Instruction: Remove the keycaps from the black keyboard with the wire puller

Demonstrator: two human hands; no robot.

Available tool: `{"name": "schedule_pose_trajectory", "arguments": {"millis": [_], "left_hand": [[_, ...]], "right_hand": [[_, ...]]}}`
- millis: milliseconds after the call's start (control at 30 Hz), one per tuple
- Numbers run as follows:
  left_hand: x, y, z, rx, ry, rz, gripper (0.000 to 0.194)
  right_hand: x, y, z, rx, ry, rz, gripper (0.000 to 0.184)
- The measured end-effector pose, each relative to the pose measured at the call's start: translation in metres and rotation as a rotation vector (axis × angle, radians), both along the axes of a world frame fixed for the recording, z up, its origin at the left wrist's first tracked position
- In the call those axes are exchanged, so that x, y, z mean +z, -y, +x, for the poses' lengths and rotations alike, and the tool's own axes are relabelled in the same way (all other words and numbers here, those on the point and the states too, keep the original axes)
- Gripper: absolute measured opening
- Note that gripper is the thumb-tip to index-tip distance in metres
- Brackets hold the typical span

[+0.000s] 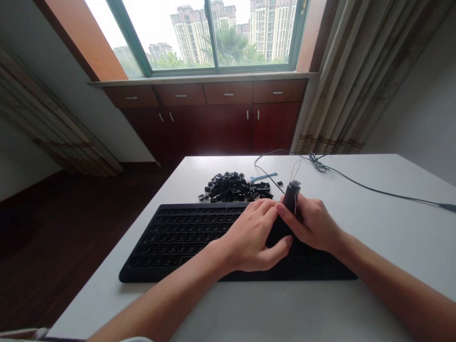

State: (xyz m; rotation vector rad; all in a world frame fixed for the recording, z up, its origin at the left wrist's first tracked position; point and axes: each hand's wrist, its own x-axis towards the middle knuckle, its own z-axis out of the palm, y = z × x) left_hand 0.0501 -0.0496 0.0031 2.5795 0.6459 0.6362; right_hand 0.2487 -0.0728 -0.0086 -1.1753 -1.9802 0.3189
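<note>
A black keyboard (185, 232) lies along the front of the white table, with bare key sockets on its left part where caps are off. My right hand (313, 221) is closed around a black keycap puller (292, 194) with thin wires, held upright over the keyboard's right part. A small black keycap appears at the puller's top end. My left hand (254, 232) rests over the keyboard, palm down, fingers stretched out and thumb apart, its fingertips close to the right thumb. Both hands hide much of the keyboard's right part.
A heap of loose black keycaps (231, 186) sits behind the keyboard. Beside it lie a slim blue tool (263, 177) and a single keycap (280, 183). A black cable (370, 187), bundled at the back, runs across the white table (399, 213) to the right.
</note>
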Motion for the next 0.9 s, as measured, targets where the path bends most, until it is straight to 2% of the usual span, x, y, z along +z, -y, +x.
{"name": "schedule_pose_trajectory", "arguments": {"millis": [133, 300, 433, 533, 667, 900], "left_hand": [[-0.006, -0.001, 0.005, -0.019, -0.021, 0.026, 0.053], [-0.010, -0.001, 0.005, -0.008, -0.037, 0.033, 0.048], [-0.008, -0.001, 0.005, -0.011, -0.023, 0.031, 0.049], [-0.008, -0.001, 0.006, -0.008, -0.003, 0.001, 0.050], [-0.010, -0.002, 0.003, 0.045, 0.030, -0.080, 0.048], [-0.010, -0.008, -0.002, 0.049, 0.062, -0.041, 0.039]], "right_hand": [[-0.002, -0.002, 0.000, -0.027, 0.041, 0.016, 0.016], [-0.003, 0.001, -0.001, -0.030, 0.035, 0.053, 0.014], [0.000, 0.005, -0.007, -0.127, -0.064, 0.121, 0.011], [0.002, 0.005, -0.011, -0.093, -0.045, 0.077, 0.012], [0.003, 0.004, -0.010, -0.174, -0.182, 0.071, 0.014], [0.003, 0.000, -0.006, -0.317, -0.470, -0.013, 0.028]]}}
